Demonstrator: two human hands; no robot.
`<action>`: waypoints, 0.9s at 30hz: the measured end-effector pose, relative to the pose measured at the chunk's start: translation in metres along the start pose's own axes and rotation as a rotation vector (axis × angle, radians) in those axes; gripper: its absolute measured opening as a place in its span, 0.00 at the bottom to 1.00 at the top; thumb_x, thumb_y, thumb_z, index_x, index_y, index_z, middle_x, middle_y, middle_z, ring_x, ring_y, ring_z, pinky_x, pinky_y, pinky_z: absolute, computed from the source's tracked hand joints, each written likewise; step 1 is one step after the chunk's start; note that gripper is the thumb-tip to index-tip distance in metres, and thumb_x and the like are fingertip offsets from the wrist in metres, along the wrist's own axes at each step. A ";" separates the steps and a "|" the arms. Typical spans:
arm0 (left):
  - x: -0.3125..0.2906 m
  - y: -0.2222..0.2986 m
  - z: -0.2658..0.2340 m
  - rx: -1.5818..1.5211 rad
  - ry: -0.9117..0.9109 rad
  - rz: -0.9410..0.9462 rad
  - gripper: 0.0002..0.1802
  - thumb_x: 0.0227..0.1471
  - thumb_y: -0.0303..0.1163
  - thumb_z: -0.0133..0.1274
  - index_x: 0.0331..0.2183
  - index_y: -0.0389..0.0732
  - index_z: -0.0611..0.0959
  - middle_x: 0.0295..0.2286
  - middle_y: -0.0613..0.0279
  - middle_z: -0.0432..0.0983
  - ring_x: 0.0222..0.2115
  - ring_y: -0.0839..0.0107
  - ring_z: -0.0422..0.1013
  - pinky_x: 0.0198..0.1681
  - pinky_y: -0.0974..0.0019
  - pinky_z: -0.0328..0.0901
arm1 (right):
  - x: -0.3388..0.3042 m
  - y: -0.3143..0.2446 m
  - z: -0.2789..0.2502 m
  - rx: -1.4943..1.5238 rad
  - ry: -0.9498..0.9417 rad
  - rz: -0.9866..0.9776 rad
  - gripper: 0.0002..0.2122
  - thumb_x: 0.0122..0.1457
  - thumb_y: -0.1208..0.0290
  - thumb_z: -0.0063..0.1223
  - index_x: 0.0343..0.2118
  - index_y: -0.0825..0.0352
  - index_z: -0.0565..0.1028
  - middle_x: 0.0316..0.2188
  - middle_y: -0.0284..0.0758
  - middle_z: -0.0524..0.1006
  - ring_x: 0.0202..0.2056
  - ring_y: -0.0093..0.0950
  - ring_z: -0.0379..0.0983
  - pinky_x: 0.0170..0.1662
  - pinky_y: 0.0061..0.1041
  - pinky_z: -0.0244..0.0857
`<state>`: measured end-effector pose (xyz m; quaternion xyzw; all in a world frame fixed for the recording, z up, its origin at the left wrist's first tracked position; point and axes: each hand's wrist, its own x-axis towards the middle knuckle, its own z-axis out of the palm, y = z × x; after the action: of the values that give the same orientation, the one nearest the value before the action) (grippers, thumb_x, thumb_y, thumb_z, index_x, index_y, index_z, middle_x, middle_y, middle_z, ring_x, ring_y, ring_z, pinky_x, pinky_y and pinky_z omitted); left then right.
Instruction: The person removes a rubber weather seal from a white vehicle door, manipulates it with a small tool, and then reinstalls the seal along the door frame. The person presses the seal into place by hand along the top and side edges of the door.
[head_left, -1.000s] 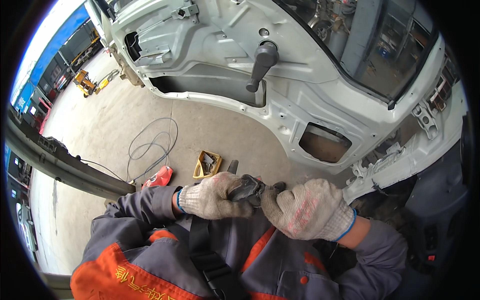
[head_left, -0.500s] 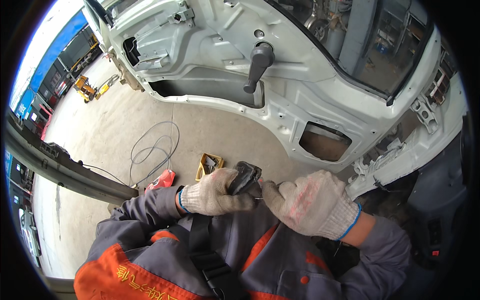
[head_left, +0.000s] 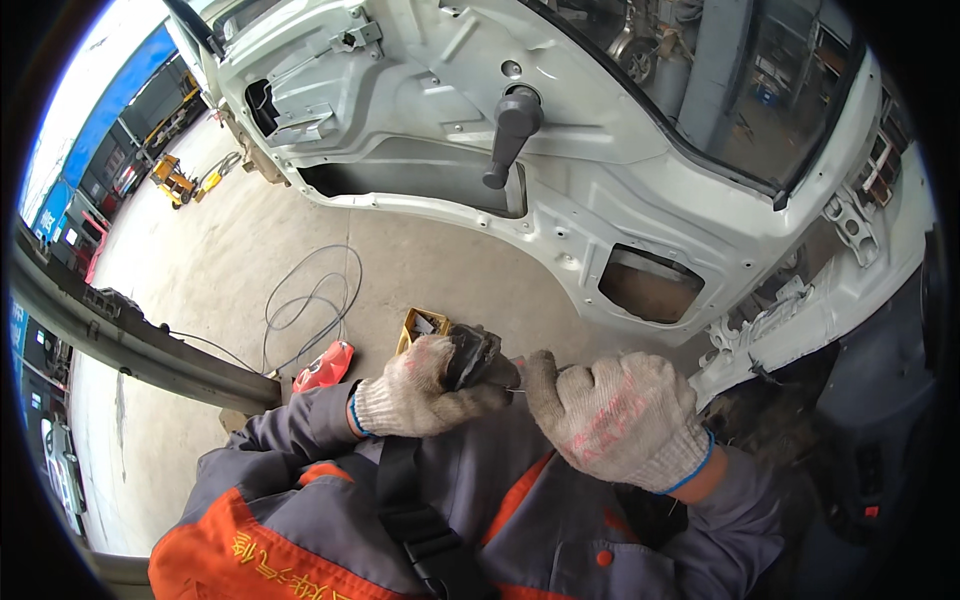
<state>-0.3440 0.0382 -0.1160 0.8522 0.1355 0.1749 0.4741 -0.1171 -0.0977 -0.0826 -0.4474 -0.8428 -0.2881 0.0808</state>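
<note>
My left hand (head_left: 425, 388), in a knitted work glove, grips a black plastic part (head_left: 474, 358) in front of my chest. The part is dark and glossy, with an uneven, moulded shape; its kind is unclear. Just to the right is my gloved right hand (head_left: 622, 412), its thumb and forefinger brought together close to the part's right end. A thin light sliver shows between the two hands, too small to make out. Beyond them is the bare inner panel of a white vehicle door (head_left: 590, 170), with a dark grey window crank (head_left: 514, 135) on it.
On the concrete floor past my left hand are a yellow box (head_left: 424, 322) of small parts, a red bag-like item (head_left: 324, 367) and a coiled grey cable (head_left: 312, 300). The door sill (head_left: 790, 330) runs along the right. A yellow machine (head_left: 172, 180) stands far left.
The black part has shifted slightly left and turned in my left hand. My right hand has moved a little lower, with its fingers still near the part.
</note>
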 end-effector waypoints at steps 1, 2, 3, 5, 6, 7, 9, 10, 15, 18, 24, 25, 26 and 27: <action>0.000 0.001 0.000 0.019 -0.005 -0.015 0.14 0.56 0.33 0.60 0.44 0.41 0.85 0.32 0.56 0.81 0.31 0.60 0.77 0.36 0.59 0.71 | 0.000 0.000 0.000 0.014 -0.014 0.019 0.16 0.55 0.67 0.59 0.44 0.71 0.79 0.16 0.28 0.62 0.18 0.22 0.66 0.16 0.26 0.59; 0.000 0.003 0.000 0.038 -0.010 -0.031 0.13 0.56 0.33 0.60 0.44 0.42 0.85 0.32 0.56 0.81 0.31 0.60 0.77 0.36 0.58 0.71 | -0.001 0.000 -0.001 0.028 -0.027 0.037 0.16 0.55 0.67 0.59 0.43 0.70 0.80 0.16 0.28 0.63 0.18 0.23 0.66 0.17 0.27 0.59; 0.000 0.003 0.000 0.057 -0.014 -0.047 0.13 0.55 0.33 0.60 0.44 0.43 0.85 0.32 0.56 0.81 0.31 0.59 0.77 0.36 0.58 0.71 | -0.001 0.000 -0.001 0.042 -0.040 0.055 0.15 0.56 0.66 0.59 0.43 0.70 0.80 0.16 0.28 0.63 0.18 0.24 0.66 0.17 0.28 0.60; -0.001 0.004 0.000 0.058 -0.030 -0.059 0.13 0.55 0.33 0.61 0.44 0.44 0.85 0.32 0.56 0.82 0.31 0.59 0.77 0.36 0.58 0.71 | -0.004 0.005 0.007 0.512 -0.030 0.158 0.14 0.57 0.66 0.59 0.43 0.68 0.80 0.16 0.28 0.64 0.17 0.26 0.66 0.19 0.29 0.61; -0.001 0.005 -0.001 0.057 -0.035 -0.061 0.13 0.55 0.33 0.61 0.44 0.45 0.86 0.32 0.56 0.82 0.31 0.58 0.78 0.36 0.58 0.72 | -0.006 0.008 0.011 0.743 -0.026 0.207 0.14 0.57 0.66 0.59 0.43 0.67 0.81 0.16 0.29 0.65 0.17 0.27 0.66 0.20 0.30 0.62; -0.001 0.004 -0.002 0.082 -0.057 -0.048 0.13 0.56 0.33 0.61 0.44 0.42 0.85 0.33 0.56 0.82 0.33 0.60 0.78 0.38 0.59 0.72 | -0.008 0.005 0.015 0.807 -0.037 0.266 0.14 0.57 0.66 0.59 0.44 0.66 0.81 0.17 0.29 0.66 0.18 0.29 0.66 0.21 0.30 0.63; -0.003 -0.001 -0.005 0.131 -0.094 -0.028 0.14 0.58 0.32 0.62 0.44 0.35 0.84 0.37 0.55 0.82 0.38 0.63 0.79 0.42 0.62 0.72 | -0.011 -0.005 0.021 0.939 -0.065 0.379 0.15 0.56 0.66 0.60 0.46 0.62 0.81 0.19 0.31 0.68 0.19 0.31 0.67 0.24 0.32 0.65; -0.002 0.001 -0.006 0.080 -0.072 -0.049 0.15 0.58 0.32 0.62 0.44 0.35 0.83 0.37 0.55 0.82 0.38 0.63 0.79 0.42 0.62 0.72 | -0.010 -0.007 0.019 0.727 -0.036 0.338 0.16 0.55 0.66 0.60 0.46 0.62 0.81 0.20 0.31 0.69 0.21 0.32 0.68 0.25 0.33 0.66; -0.001 0.005 0.000 -0.120 0.058 -0.050 0.15 0.55 0.31 0.60 0.45 0.38 0.85 0.36 0.60 0.84 0.36 0.68 0.80 0.41 0.62 0.72 | -0.001 -0.023 0.024 0.191 0.143 0.309 0.19 0.52 0.67 0.58 0.47 0.67 0.79 0.27 0.33 0.72 0.27 0.29 0.68 0.24 0.31 0.64; 0.000 0.007 -0.003 -0.144 0.044 -0.074 0.15 0.55 0.29 0.59 0.46 0.38 0.84 0.34 0.62 0.84 0.34 0.72 0.79 0.39 0.64 0.72 | -0.001 -0.029 0.025 0.226 0.119 0.357 0.19 0.51 0.68 0.60 0.46 0.66 0.80 0.27 0.32 0.71 0.29 0.30 0.69 0.26 0.34 0.64; -0.012 -0.010 -0.012 -0.360 -0.118 -0.242 0.15 0.56 0.32 0.62 0.45 0.38 0.84 0.31 0.65 0.82 0.32 0.79 0.75 0.36 0.68 0.71 | -0.001 -0.027 0.037 0.195 0.257 0.293 0.21 0.51 0.68 0.56 0.49 0.70 0.78 0.25 0.32 0.71 0.25 0.28 0.67 0.23 0.30 0.63; -0.012 -0.009 -0.011 -0.334 -0.106 -0.224 0.16 0.56 0.32 0.63 0.45 0.38 0.84 0.31 0.64 0.82 0.32 0.79 0.75 0.37 0.68 0.71 | -0.001 -0.028 0.037 0.191 0.268 0.286 0.21 0.51 0.68 0.56 0.49 0.71 0.78 0.25 0.32 0.71 0.25 0.28 0.67 0.23 0.30 0.63; -0.009 -0.007 -0.008 -0.308 -0.094 -0.206 0.16 0.56 0.33 0.64 0.46 0.38 0.84 0.32 0.64 0.82 0.32 0.78 0.76 0.37 0.68 0.71 | -0.001 -0.028 0.036 0.194 0.248 0.277 0.21 0.51 0.68 0.56 0.49 0.71 0.78 0.25 0.32 0.71 0.26 0.28 0.67 0.23 0.30 0.63; -0.007 -0.005 -0.006 -0.283 -0.086 -0.187 0.17 0.56 0.33 0.64 0.46 0.38 0.84 0.32 0.63 0.83 0.33 0.78 0.76 0.38 0.68 0.71 | -0.001 -0.028 0.034 0.194 0.226 0.271 0.21 0.51 0.68 0.56 0.49 0.71 0.78 0.25 0.33 0.70 0.26 0.28 0.68 0.23 0.30 0.63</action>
<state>-0.3534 0.0426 -0.1180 0.7674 0.1677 0.1106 0.6089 -0.1351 -0.0912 -0.1227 -0.5118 -0.7843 -0.2403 0.2556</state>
